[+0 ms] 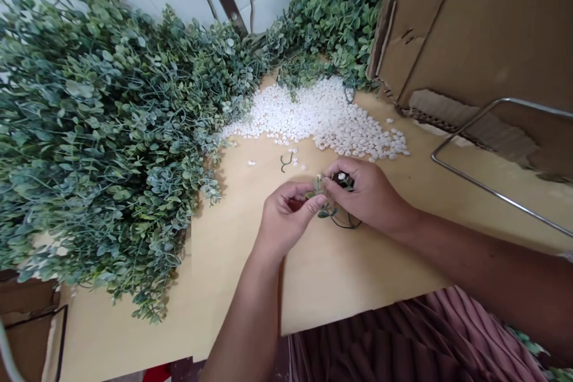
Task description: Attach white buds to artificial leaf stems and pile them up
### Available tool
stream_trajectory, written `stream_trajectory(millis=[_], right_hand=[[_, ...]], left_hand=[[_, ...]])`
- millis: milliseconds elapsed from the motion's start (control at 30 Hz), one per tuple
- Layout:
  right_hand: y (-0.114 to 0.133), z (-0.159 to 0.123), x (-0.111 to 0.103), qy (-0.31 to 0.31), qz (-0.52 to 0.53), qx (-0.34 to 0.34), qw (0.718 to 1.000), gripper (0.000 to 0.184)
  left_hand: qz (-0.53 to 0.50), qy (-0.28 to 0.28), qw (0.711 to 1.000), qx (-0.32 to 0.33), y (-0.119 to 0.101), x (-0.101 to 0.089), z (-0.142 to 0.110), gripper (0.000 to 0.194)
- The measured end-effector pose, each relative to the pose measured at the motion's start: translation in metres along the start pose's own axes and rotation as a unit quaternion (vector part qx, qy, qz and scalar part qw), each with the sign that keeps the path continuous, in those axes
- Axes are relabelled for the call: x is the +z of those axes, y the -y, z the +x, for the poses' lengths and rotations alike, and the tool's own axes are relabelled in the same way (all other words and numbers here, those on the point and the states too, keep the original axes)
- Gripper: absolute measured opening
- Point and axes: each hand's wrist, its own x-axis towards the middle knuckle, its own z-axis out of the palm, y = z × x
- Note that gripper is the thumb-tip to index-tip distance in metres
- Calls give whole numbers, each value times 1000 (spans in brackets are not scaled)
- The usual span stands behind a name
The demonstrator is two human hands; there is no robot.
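My left hand is closed in a pinch on a small sprig of artificial leaves; its thin dark stem loops down to the right. My right hand meets it from the right, thumb and forefinger pressed together at the sprig's pale tip. A small white piece shows in the curl of the right fingers, beside something dark that I cannot make out. Just beyond the hands lies a heap of small white plastic pieces. A short bare green stem rests between heap and hands.
Bushy piles of artificial greenery stand at the left and at the back. A cardboard box rises at the right, with a bent metal rod frame before it. The tan tabletop ends near my lap.
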Motion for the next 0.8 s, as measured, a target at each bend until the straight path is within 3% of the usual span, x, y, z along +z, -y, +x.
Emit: stream_trajectory(millis=[100, 167, 200, 267, 300, 333, 367, 433, 500, 700, 800], right_hand=[[3, 1, -5, 1, 44, 16, 999, 1], [7, 4, -17, 64, 171, 35, 983, 6], [10, 5, -25, 119, 259, 40, 958, 10], [14, 8, -39, 238, 422, 42, 874, 34], [14, 9, -43, 265, 473, 53, 838, 44], [14, 10, -44, 266, 494, 80, 824, 48], [13, 11, -43, 248, 488, 116, 829, 45], [9, 11, -32, 188, 414, 178, 873, 31], [7, 9, -19, 155, 351, 162, 909, 24], [11, 2, -4, 208, 357, 79, 907, 24], [10, 0, -5, 199, 274, 62, 939, 22]], left_hand=[[5, -1, 1000, 8, 4, 4, 1, 25], [-11, -10, 1000, -2, 6, 2, 3, 26], [-24, -12, 1000, -9, 6, -1, 3, 26], [-48, -4, 999, -14, 6, -7, 3, 24], [-57, 8, 998, -12, 5, -10, 3, 24], [-63, 24, 998, -6, 5, -11, 2, 23], [-66, 39, 997, 0, 5, -12, 2, 22], [-65, 63, 996, 15, 5, -10, 1, 18], [-64, 68, 995, 33, 8, -7, 2, 15], [-67, -13, 993, 98, 16, 3, 6, 11], [-64, -18, 993, 99, 15, 4, 7, 9]])
